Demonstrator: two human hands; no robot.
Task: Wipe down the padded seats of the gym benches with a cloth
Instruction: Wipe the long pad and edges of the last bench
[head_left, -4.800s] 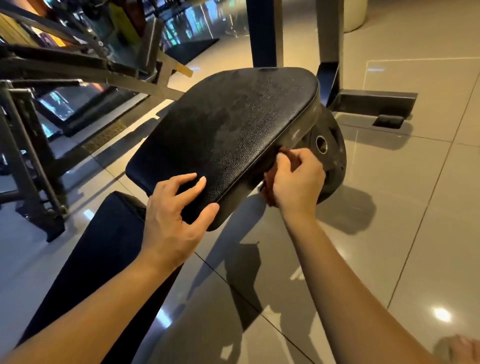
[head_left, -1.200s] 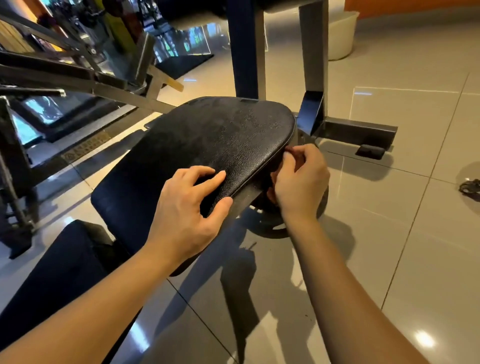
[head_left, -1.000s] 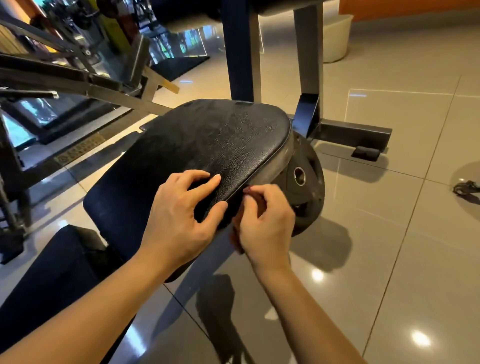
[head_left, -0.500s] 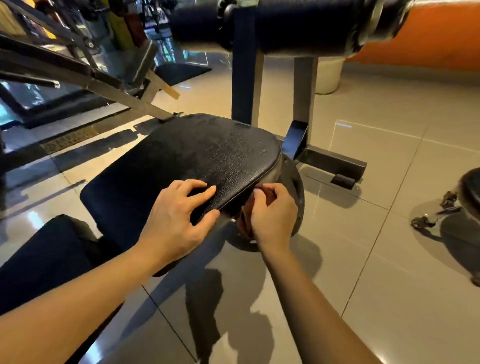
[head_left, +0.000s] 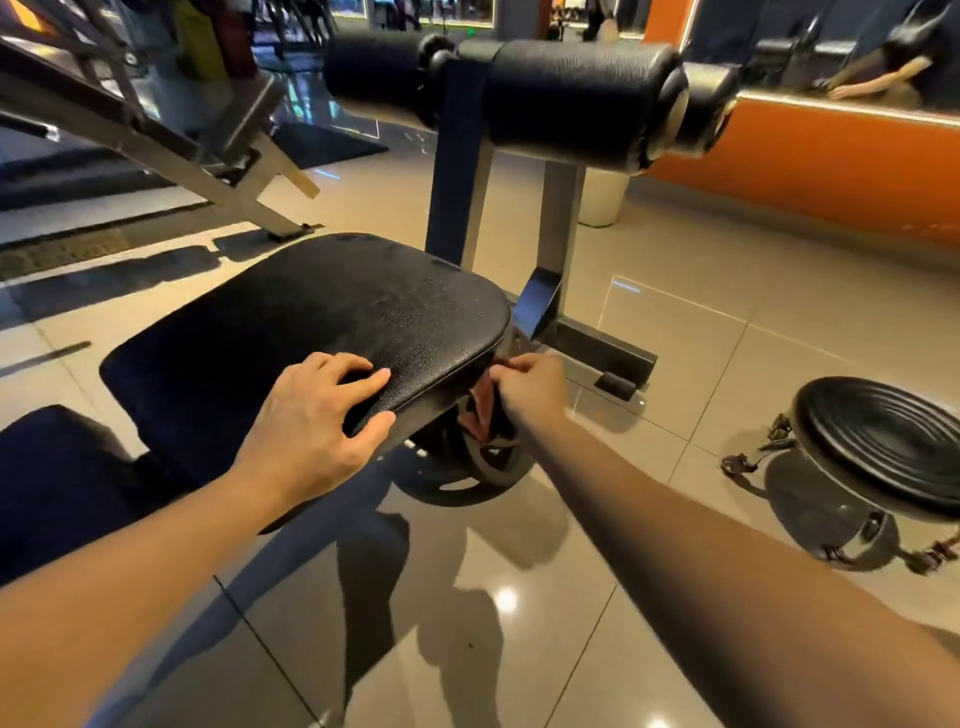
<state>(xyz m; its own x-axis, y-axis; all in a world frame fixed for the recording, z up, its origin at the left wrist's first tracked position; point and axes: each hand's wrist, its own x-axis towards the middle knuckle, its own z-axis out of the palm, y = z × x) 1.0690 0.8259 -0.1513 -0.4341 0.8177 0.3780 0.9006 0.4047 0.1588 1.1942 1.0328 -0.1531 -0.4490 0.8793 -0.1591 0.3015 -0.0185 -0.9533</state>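
A black padded bench seat (head_left: 332, 317) fills the middle of the head view, its textured top tilted toward me. My left hand (head_left: 311, 421) grips its near right corner, fingers on top and thumb against the edge. My right hand (head_left: 530, 387) holds a reddish-brown cloth (head_left: 480, 413) against the seat's right side edge, just below the rim. Most of the cloth is hidden behind the hand and under the pad.
A black weight plate (head_left: 467, 467) leans under the seat on the tiled floor. Black roller pads (head_left: 571, 98) on a steel post stand beyond the seat. A round black twister disc (head_left: 883, 447) sits at the right. Another dark pad (head_left: 52, 478) lies at lower left, with a machine frame (head_left: 156, 135) behind.
My right hand with the cloth has slid along the seat's side edge toward the far corner. The view has tilted up, bringing the roller pads and the twister disc into sight. The left hand stays put.
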